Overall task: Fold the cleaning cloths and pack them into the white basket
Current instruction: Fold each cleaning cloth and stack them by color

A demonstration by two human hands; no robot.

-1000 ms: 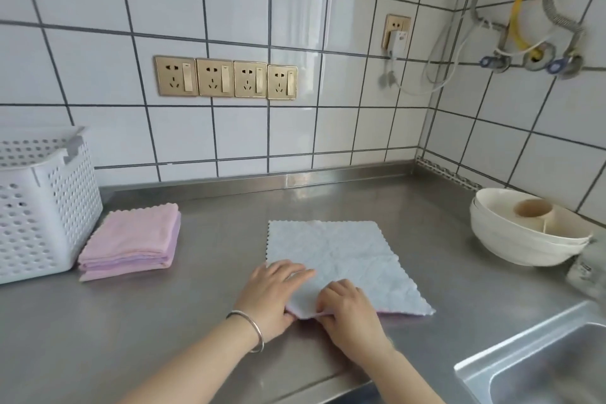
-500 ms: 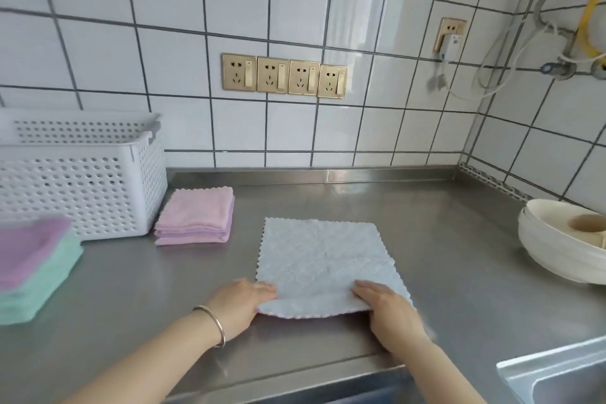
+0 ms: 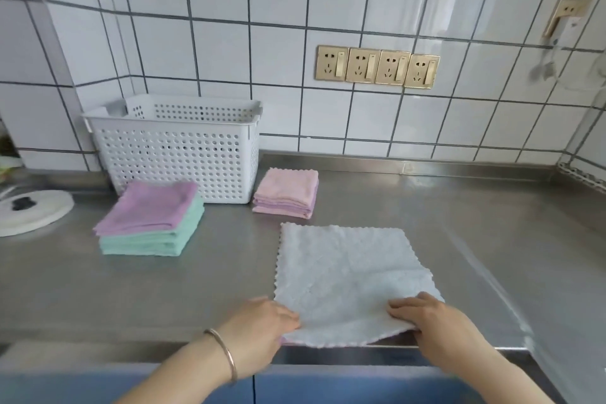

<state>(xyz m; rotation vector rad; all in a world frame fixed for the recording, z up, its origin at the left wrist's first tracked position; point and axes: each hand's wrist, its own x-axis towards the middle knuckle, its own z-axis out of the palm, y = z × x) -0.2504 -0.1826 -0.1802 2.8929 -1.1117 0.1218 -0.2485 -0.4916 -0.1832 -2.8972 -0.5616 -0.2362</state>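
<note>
Head view: your left hand (image 3: 262,326) pinches the near left corner of the pale grey cloth (image 3: 351,279), and your right hand (image 3: 433,325) grips its near right corner, fingers curled over the top and the edge lifted slightly off the steel counter (image 3: 475,223). The two hands are apart, one at each near corner, low in the frame. The rest of the cloth lies flat and unfolded, right of centre. A metal bangle (image 3: 224,354) sits on your left wrist.

The white basket (image 3: 177,147) stands against the tiled wall in the left half of the frame. Just in front of it sits a folded stack, purple cloth (image 3: 147,205) on top of green cloths (image 3: 154,239). Just right of the basket lies a folded pink stack (image 3: 287,192). A row of gold sockets (image 3: 377,66) is on the wall, upper right.
</note>
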